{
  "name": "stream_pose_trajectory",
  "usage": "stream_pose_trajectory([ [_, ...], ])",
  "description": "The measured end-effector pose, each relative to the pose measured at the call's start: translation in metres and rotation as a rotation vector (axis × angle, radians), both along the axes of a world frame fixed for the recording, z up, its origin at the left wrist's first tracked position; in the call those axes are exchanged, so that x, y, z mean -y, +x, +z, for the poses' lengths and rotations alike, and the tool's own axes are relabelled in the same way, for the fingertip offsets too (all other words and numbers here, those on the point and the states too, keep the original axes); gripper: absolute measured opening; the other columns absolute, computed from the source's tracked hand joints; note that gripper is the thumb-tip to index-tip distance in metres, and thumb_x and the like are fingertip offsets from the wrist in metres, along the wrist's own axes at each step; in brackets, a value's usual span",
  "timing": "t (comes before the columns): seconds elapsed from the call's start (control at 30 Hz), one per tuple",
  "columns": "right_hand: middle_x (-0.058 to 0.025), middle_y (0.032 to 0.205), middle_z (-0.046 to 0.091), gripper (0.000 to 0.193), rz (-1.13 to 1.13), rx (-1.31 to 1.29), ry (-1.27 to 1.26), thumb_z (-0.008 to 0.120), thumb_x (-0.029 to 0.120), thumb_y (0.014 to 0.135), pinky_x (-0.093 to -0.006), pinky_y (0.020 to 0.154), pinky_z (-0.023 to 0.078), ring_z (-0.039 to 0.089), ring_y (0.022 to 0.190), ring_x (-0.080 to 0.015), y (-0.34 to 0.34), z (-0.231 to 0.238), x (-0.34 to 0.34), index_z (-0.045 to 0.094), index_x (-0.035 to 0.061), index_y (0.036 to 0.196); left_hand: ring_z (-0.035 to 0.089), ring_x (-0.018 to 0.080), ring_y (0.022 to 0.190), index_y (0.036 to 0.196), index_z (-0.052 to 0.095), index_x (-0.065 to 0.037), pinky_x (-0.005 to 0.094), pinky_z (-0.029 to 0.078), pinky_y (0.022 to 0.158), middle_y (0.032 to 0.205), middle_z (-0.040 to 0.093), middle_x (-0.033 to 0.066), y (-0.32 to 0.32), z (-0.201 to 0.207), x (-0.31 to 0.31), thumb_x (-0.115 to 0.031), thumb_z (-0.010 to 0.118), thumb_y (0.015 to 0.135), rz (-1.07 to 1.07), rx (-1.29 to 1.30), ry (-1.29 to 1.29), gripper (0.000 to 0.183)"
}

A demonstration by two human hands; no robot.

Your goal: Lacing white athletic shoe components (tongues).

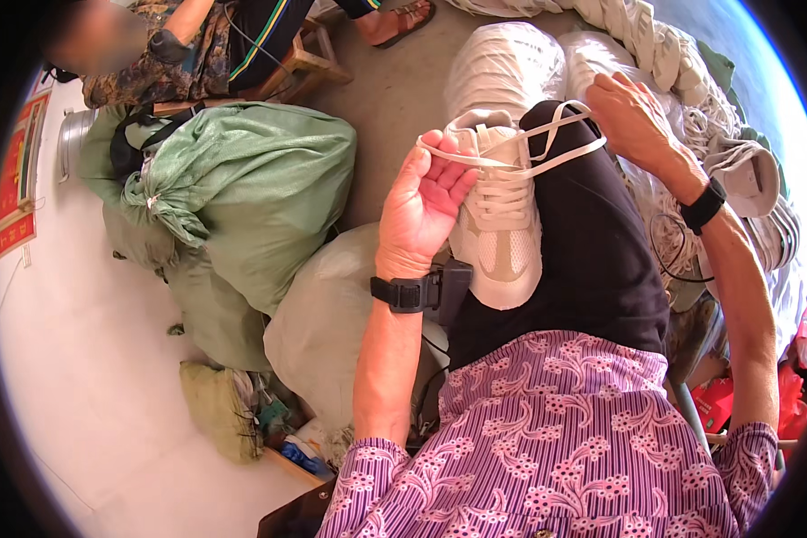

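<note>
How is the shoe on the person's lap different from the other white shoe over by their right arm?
The shoe on the lap lies on the black trousers with its toe toward the person, and both hands, left hand and right hand, hold its lace. The other shoe sits on a pile of white laces, and no hand touches it. Both are white sneakers.

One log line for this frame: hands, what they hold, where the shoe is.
left hand: holds lace end | right hand: holds other lace end | white shoe: on lap | lace: stretched between hands
</note>
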State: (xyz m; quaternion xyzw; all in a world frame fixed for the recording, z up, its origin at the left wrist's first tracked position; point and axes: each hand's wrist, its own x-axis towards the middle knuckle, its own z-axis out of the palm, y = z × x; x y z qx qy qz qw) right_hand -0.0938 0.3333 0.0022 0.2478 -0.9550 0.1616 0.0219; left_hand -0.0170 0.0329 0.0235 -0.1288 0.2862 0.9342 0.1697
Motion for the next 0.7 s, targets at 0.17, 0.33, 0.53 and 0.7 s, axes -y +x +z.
stream_pose_trajectory([
  [0.17,-0.0097,0.092,0.055,0.007,-0.076,0.046,-0.015,0.053,0.011,0.082,-0.0426,0.08,0.044,0.053,0.096,-0.0299,-0.004,-0.004,-0.008,0.057,0.0057,0.083,0.065,0.0237,0.094,0.11,0.059,-0.006,0.0381,0.056,0.08,0.099,0.066,0.007,-0.003,0.008,-0.003,-0.018,0.056,0.094,-0.005,0.148,-0.255,0.021],
  [0.33,-0.0117,0.088,0.054,0.008,0.002,0.07,-0.143,0.054,0.012,0.083,-0.0435,0.079,0.043,0.053,0.094,-0.0323,-0.003,-0.01,-0.001,0.057,0.0042,0.082,0.065,0.0161,0.079,0.106,0.058,-0.007,0.0304,0.057,0.068,0.092,0.065,0.0052,0.0,0.024,-0.01,-0.016,0.06,0.092,0.063,0.168,-0.611,0.017],
  [0.53,-0.0132,0.086,0.053,0.01,0.019,0.102,-0.265,0.055,0.012,0.083,-0.0432,0.078,0.042,0.052,0.091,-0.0331,-0.003,-0.014,0.001,0.055,0.0023,0.082,0.064,0.0152,0.078,0.115,0.057,-0.007,0.0272,0.054,0.071,0.097,0.066,0.0057,0.005,0.031,-0.017,-0.012,0.06,0.092,0.092,-0.139,-0.595,0.024],
  [0.7,-0.0141,0.085,0.052,0.007,0.023,0.081,-0.29,0.055,0.008,0.083,-0.0423,0.077,0.042,0.052,0.085,-0.0334,-0.005,-0.017,-0.002,0.054,0.0011,0.083,0.062,0.0114,0.078,0.11,0.063,-0.003,0.0217,0.049,0.07,0.093,0.068,0.0065,-0.001,0.028,-0.019,-0.007,0.056,0.092,0.05,-0.423,-1.25,0.019],
])
